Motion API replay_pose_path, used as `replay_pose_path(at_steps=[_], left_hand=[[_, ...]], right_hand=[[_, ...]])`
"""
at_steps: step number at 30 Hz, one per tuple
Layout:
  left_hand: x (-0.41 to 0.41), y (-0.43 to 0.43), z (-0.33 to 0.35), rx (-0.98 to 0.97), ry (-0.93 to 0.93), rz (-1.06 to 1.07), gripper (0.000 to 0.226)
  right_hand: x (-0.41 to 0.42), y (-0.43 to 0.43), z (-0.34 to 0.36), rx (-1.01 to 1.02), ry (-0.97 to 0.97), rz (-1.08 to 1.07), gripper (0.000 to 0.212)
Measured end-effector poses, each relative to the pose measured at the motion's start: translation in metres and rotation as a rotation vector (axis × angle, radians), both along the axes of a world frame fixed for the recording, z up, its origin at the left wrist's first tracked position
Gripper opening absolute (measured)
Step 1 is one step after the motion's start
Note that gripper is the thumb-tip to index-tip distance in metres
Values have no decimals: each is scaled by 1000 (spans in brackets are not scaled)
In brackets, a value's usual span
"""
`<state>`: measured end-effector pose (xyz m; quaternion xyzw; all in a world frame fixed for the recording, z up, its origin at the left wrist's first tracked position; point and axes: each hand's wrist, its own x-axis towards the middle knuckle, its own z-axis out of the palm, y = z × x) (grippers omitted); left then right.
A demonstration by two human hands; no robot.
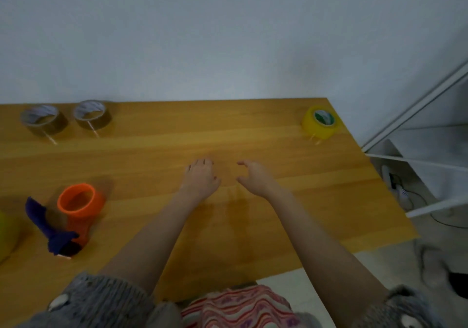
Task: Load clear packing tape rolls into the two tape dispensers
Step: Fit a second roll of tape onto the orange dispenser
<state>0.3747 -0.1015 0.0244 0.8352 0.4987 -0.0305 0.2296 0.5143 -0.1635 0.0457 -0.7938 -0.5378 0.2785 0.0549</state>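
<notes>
Two clear tape rolls lie at the table's far left: one (43,121) nearest the edge, the other (92,115) beside it. An orange and blue tape dispenser (73,213) lies at the left front. A yellow-green object (6,234), cut off by the left edge, lies beside it. My left hand (201,178) hovers palm down over the middle of the wooden table (316,201), fingers loosely curled, holding nothing. My right hand (254,177) is next to it, thumb and fingers spread apart and empty.
A yellow tape roll (319,122) stands near the far right corner. A white shelf frame (417,155) stands on the floor to the right of the table, with cables and a dark item below. A plain wall runs behind the table.
</notes>
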Motion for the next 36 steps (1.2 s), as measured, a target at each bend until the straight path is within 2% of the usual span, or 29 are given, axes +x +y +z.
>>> replay_pose_path(at_steps=[5, 12, 17, 24, 27, 32, 36], left_hand=[[63, -4, -2, -10, 10, -7, 49], [165, -17, -11, -44, -5, 137, 48], [218, -35, -16, -64, -28, 180, 48], [245, -36, -18, -71, 10, 183, 49], [249, -31, -17, -53, 13, 177, 48], [247, -32, -17, -55, 3, 193, 46], [233, -35, -24, -66, 6, 209, 44]], right_hand=[[67, 2, -5, -8, 3, -20, 49], [178, 4, -19, -31, -9, 112, 47], [250, 2, -30, -17, -34, 101, 44], [315, 23, -42, 109, -185, -38, 47], [333, 30, -44, 150, -261, -41, 59], [353, 48, -48, -25, -233, 49, 77], [351, 57, -50, -52, -211, -23, 75]])
